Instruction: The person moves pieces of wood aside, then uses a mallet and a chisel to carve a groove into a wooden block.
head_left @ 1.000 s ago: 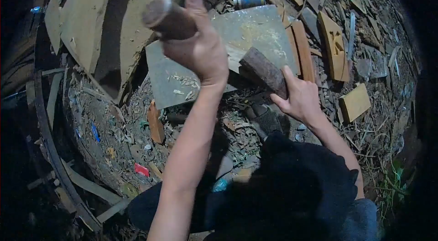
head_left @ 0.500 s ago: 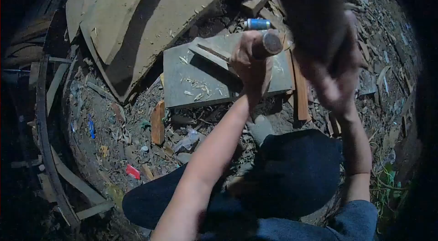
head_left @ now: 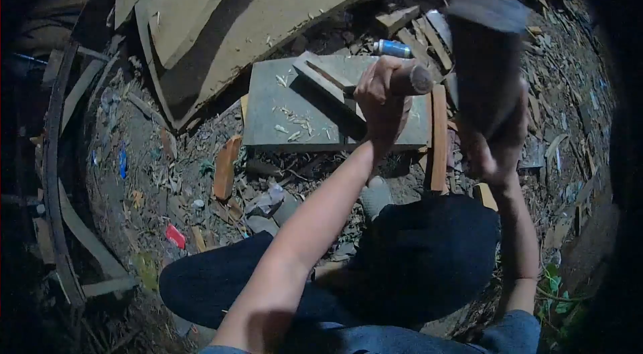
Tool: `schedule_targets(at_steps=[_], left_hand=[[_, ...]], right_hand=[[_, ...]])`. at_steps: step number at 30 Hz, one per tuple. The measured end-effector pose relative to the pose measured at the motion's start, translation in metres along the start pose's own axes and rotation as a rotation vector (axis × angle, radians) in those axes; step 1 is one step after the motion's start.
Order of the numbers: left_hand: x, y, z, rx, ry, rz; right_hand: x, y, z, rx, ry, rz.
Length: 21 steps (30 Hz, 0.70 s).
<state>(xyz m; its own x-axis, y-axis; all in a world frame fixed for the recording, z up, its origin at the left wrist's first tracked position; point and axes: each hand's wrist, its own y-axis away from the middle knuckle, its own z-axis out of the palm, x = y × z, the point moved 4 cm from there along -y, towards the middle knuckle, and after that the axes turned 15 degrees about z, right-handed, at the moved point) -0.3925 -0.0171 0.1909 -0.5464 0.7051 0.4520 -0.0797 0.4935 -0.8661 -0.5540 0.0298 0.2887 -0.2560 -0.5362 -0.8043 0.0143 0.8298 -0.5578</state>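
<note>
My left hand (head_left: 382,103) is closed around the thick round handle of a chisel (head_left: 413,79), its butt end facing up toward me. The blade is hidden behind the hand. Beneath that fist lies a slotted piece of wood (head_left: 321,78), set at an angle on a flat wooden board (head_left: 268,109) strewn with pale chips. My right hand (head_left: 499,153) is wrapped around a wooden mallet, whose dark, blocky head (head_left: 485,52) is raised to the right of the chisel and apart from it. Motion blurs the mallet's top.
A large, curved wooden slab (head_left: 234,32) lies beyond the board. A blue can (head_left: 393,48) rests behind the board, and an orange-brown wood strip (head_left: 438,139) stands at its right end. Scraps and litter cover the ground, including a red wrapper (head_left: 175,236).
The mallet has dropped away from the camera, so more of its head shows. My left hand keeps its grip on the chisel. The whole view has shifted slightly.
</note>
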Motion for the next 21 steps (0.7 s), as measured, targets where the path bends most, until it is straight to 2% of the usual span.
schedule_targets(at_steps=[1, 2, 3, 4, 5, 6, 7, 8, 9, 10, 12, 14, 16, 18, 21], left_hand=[[0.002, 0.002, -0.002, 0.01, -0.061, 0.072], [0.005, -0.001, -0.002, 0.021, -0.113, 0.157], [-0.008, 0.004, -0.003, -0.053, 0.171, -0.325], [0.0, -0.011, -0.02, 0.032, -0.12, 0.128], [-0.021, -0.01, -0.016, 0.26, 0.191, -0.297], [-0.038, -0.007, -0.023, 0.415, 0.184, -0.486], [-0.029, -0.032, -0.047, 0.377, -0.106, -0.481], [-0.063, -0.025, -0.056, 0.492, 0.072, -0.535], [-0.084, -0.027, -0.067, 0.602, 0.056, -0.494], [-0.075, -0.037, -0.072, 0.673, 0.276, -0.674], [-0.091, -0.041, -0.088, 0.74, 0.343, -0.717], [-0.097, -0.046, -0.096, 0.726, 0.364, -0.698], [-0.099, -0.053, -0.096, 0.725, 0.374, -0.674], [-0.099, -0.061, -0.09, 0.686, 0.411, -0.536], [-0.104, -0.059, -0.078, 0.628, 0.419, -0.563]], right_hand=[[0.029, 0.012, -0.007, -0.159, 0.111, 0.169], [0.016, 0.007, 0.005, -0.285, 0.435, 0.15], [0.021, 0.01, 0.004, -0.272, 0.451, 0.177], [0.029, 0.012, 0.003, -0.26, 0.47, 0.202], [0.032, 0.016, 0.005, -0.258, 0.475, 0.208], [0.036, 0.022, 0.006, -0.218, 0.339, 0.333], [0.044, 0.028, 0.007, -0.175, 0.201, 0.455], [0.059, 0.039, 0.008, -0.177, 0.201, 0.469], [0.082, 0.054, 0.012, -0.258, 0.39, 0.443], [0.099, 0.065, 0.019, -0.334, 0.579, 0.414], [0.114, 0.085, 0.034, -0.48, 0.729, 0.494], [0.124, 0.101, 0.045, -0.535, 0.768, 0.54], [0.13, 0.11, 0.05, -0.563, 0.783, 0.554], [0.136, 0.115, 0.055, -0.591, 0.798, 0.565], [0.138, 0.115, 0.051, -0.587, 0.803, 0.583]])
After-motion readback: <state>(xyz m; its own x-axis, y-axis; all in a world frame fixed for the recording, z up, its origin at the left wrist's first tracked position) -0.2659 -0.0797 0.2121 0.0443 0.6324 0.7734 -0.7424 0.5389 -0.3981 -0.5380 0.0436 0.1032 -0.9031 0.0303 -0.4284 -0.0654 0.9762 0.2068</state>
